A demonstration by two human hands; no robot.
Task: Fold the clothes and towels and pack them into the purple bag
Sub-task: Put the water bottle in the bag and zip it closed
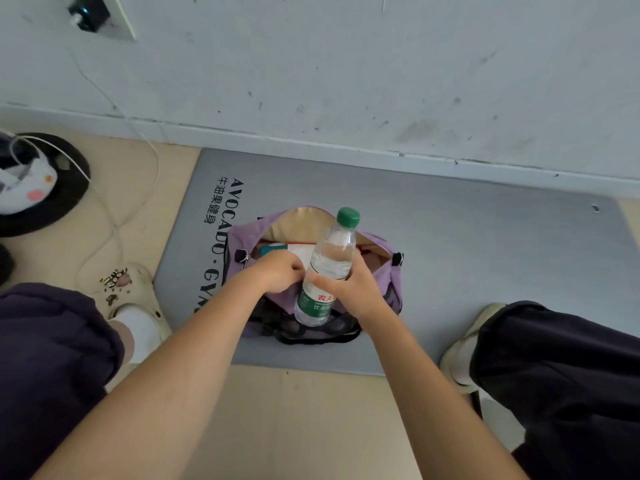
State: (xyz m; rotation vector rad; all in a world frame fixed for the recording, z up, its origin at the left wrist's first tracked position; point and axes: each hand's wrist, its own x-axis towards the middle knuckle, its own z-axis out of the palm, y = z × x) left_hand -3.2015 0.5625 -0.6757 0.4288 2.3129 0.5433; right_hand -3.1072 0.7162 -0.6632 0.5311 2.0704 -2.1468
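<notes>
The purple bag lies unzipped on a grey mat, its beige lining showing. Inside it I see a white and teal packet and something pink at the right end. My right hand grips a clear water bottle with a green cap, held upright over the bag's near side. My left hand is curled at the near edge of the bag's opening, pinching the purple fabric there. The bottle's base sits by the bag's black mesh side pocket.
The grey mat with black lettering lies against the white wall. A black round base with a white plush thing on it and a white cable are on the floor at the left. My feet in cream clogs flank the mat.
</notes>
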